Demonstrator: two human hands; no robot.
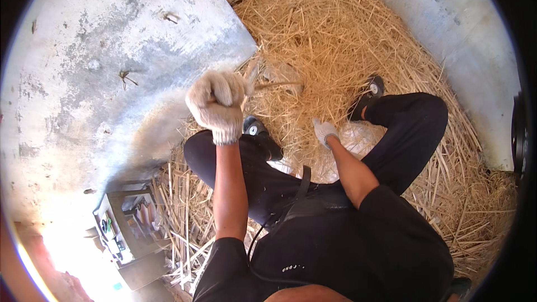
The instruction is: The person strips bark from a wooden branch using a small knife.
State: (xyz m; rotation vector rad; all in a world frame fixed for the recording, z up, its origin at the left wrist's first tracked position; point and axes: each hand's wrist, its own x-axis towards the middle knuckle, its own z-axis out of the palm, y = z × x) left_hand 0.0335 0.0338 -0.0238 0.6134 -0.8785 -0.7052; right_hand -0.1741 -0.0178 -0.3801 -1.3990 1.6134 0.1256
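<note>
My left hand (217, 98), in a pale knitted glove, is closed in a fist and raised above my left knee. From the fist a thin brown stick-like piece (275, 85) runs right into the loose straw (330, 50); its grip end is hidden inside the fist. Lower and to the right, between my legs, my right hand (325, 133) wears a similar glove and rests against the straw. One finger points toward the heap, and the other fingers are mostly hidden.
A pale, peeling wall block (112, 39) stands on the left and a curved grey wall (447, 28) on the right. At lower left is an open box (134, 223) with small items inside. My shoes (254, 127) stand on the straw-covered floor.
</note>
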